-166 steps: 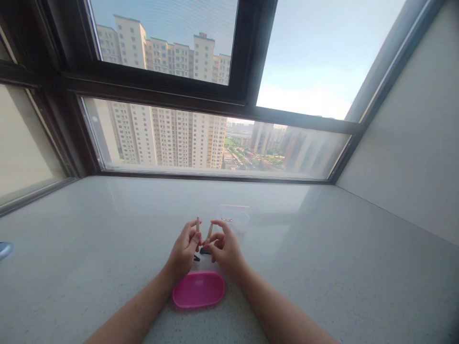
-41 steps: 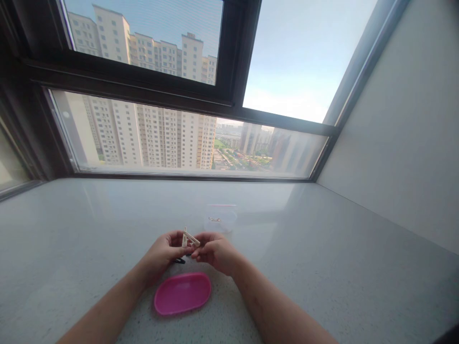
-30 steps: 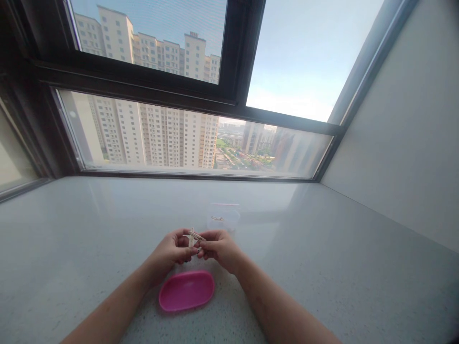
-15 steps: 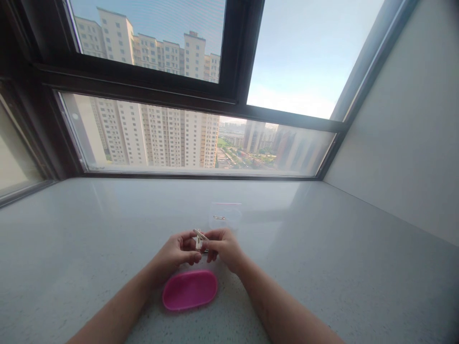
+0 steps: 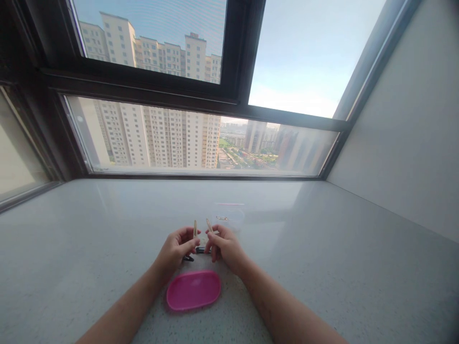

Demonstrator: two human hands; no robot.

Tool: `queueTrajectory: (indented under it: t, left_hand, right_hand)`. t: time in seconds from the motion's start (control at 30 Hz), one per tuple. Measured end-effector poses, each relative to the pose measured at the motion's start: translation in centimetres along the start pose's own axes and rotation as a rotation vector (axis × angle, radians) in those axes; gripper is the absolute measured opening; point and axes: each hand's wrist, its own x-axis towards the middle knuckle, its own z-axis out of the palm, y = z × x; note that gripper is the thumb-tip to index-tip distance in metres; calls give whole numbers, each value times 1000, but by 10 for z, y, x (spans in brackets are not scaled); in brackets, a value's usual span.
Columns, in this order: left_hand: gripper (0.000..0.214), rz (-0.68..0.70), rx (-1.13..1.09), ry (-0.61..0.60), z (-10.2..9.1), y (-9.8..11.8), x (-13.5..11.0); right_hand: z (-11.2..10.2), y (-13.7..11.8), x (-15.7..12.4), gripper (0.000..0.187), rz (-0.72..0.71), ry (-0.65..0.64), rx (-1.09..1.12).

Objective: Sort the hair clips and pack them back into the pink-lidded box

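Observation:
My left hand [image 5: 176, 249] pinches a small wooden stick-like piece [image 5: 195, 228] that points upward. My right hand [image 5: 224, 245] pinches a second wooden piece [image 5: 209, 225], also upright, a finger's width from the first. Both hands hover close together over a pale stone sill [image 5: 322, 267]. Small dark clips [image 5: 193, 254] lie on the sill just under the fingers. A pink oval lid [image 5: 193, 290] rests flat on the sill below my wrists. Behind my hands stands a clear plastic container [image 5: 228, 216] with a small metal piece inside.
A large window with a dark frame [image 5: 201, 102] runs along the back of the sill, with tower blocks beyond it. A plain wall [image 5: 405, 138] closes the right side. A side window pane [image 5: 17, 148] is at the left.
The two wooden pieces, crossed and touching half a second ago, are now apart and upright, one in each hand. My hands have drawn slightly apart.

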Motion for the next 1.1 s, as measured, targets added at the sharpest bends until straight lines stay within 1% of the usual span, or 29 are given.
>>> queueTrajectory:
  t: [0.17,0.27,0.47,0.6,0.77,0.87,1.1]
  left_hand:
    - [27,22,61,21,2,2,-1]
    - [26,27,71,38,3,2,-1]
    - [26,-2,58,22,3,3,-1]
    - [25,-4,47,20,2,3,-1]
    - [28,-10,40,12,1,1,0]
    - [28,0,44,5,1,1,1]
    - [26,5,38,-12,0,-2,1]
  right_hand:
    - [0,4,3,32,-9,16,114]
    - [-1,7,3,31,2,18,140]
    - [-3,9,3,26,0,22,159]
    - [-3,6,3,30,4,17,136]
    - [-3,5,3,29,-42,66,67]
    - [-3,6,3,28,-54,45,45]
    - [-3,7,3,33,-23,50,7]
